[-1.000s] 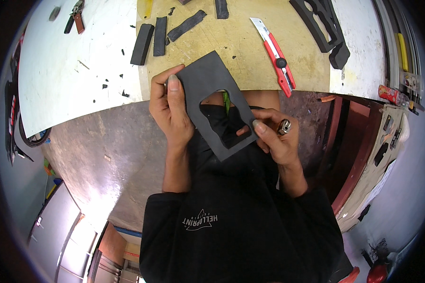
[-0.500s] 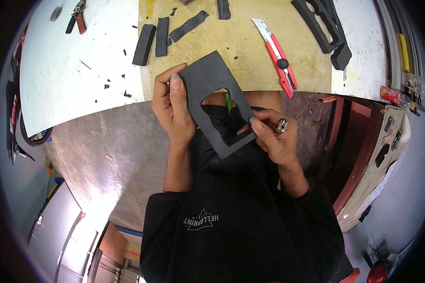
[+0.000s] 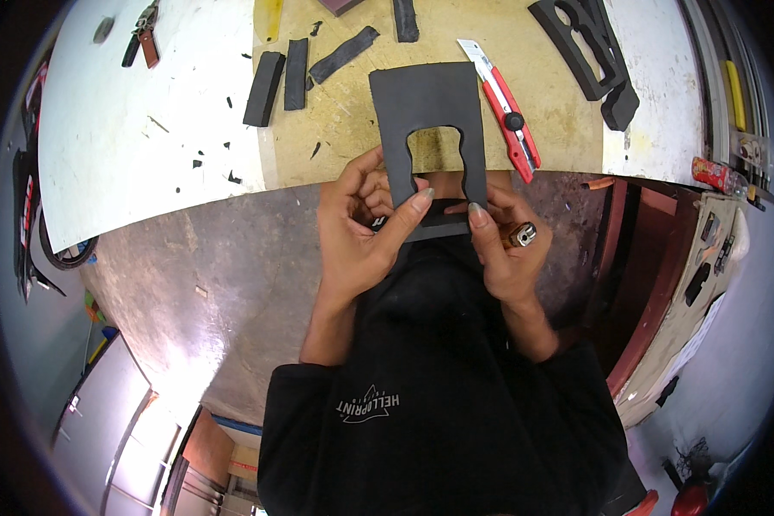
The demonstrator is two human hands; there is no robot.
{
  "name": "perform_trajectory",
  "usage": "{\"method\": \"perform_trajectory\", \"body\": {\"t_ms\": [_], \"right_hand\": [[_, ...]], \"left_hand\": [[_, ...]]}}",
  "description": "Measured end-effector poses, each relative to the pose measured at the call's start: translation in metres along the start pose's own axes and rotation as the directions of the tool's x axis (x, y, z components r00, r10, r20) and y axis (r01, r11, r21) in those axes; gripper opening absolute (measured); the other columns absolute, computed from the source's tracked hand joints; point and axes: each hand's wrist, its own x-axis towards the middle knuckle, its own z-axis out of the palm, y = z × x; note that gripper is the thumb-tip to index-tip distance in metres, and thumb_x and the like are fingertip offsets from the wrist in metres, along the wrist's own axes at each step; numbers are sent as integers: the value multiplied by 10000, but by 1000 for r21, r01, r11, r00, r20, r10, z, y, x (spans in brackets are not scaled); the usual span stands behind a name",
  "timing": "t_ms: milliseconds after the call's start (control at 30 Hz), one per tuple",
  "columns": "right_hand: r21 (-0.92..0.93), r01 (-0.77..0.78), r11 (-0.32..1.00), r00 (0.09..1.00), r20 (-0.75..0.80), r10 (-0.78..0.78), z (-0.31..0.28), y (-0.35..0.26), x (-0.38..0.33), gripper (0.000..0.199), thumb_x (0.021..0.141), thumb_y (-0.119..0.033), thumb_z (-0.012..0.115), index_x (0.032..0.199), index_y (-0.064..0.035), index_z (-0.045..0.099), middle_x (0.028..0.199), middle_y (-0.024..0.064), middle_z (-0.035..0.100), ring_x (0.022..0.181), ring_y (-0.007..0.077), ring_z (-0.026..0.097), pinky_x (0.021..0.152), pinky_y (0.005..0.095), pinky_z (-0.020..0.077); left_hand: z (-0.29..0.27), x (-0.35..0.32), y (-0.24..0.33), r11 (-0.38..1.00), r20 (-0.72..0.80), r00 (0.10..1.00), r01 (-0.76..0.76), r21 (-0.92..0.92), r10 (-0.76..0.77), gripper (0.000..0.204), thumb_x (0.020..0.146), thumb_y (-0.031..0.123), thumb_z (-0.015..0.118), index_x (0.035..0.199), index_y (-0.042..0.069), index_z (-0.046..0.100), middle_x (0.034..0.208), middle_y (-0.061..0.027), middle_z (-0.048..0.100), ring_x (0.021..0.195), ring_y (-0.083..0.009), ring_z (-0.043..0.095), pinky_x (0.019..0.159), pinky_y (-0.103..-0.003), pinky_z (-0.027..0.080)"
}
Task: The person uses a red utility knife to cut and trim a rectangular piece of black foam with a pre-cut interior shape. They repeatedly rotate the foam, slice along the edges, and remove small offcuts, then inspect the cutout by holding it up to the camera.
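A dark grey foam block with a wavy-edged cutout is held up between my hands at the near edge of the table. Its cutout faces toward me, and the table shows through it. My left hand grips the lower left part, thumb on the front face and fingers curled behind. My right hand pinches the lower right side with the thumb. Tucked in that same hand is what looks like a lighter, its metal top showing and its body mostly hidden. Just right of the foam lies a red utility knife, blade out.
Several dark foam strips and small scraps lie on the table. Another cut foam piece rests at the far right. A multi-tool-like object lies far left. Beside the table's right end stands a cabinet.
The foam block has turned from a slant to nearly upright and moved right. My left hand has slid from its upper left side down to its lower part; the right hand still grips it.
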Motion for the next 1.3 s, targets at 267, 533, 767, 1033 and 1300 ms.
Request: {"method": "perform_trajectory", "body": {"t_ms": [267,533,767,1033,1300], "right_hand": [[41,86,995,994,69,-89,2,4,-3,322,909,-24,639,1175,124,534,1030,198,681,924,176,669,783,272,540],[9,100,995,986,135,-100,4,10,-2,321,859,-13,699,1135,90,571,976,152,709,875,127,668,739,251,532],[-100,166,981,969,201,-144,3,1,0,323,843,-32,723,1120,69,590,908,134,723,799,82,666,649,224,517],[-33,151,988,979,141,-145,5,11,-3,322,852,-49,719,1127,58,590,892,135,726,775,82,663,660,234,517],[-46,199,979,976,-82,-202,-24,-19,32,174,889,-76,675,1020,4,593,887,71,623,765,127,613,657,257,493]], "left_hand": [[4,2,3,998,-94,994,53,-38,-57,282,897,36,663,1123,-83,543,798,-75,651,667,-74,615,611,-217,510],[-5,14,7,986,-136,990,-67,-154,46,345,901,-5,636,1207,-85,499,988,-147,656,829,-148,650,694,-264,557],[-14,17,13,993,-120,992,-51,-108,38,430,877,-45,647,1261,-102,463,1102,-165,631,912,-171,651,764,-280,570],[-16,17,23,997,5,998,-61,-51,61,520,874,-69,635,1340,-108,406,1108,-184,621,934,-188,651,804,-298,566],[-17,13,29,997,-10,999,-35,-67,34,545,870,-93,619,1365,-86,392,1136,-196,623,953,-199,652,827,-315,569]]}}
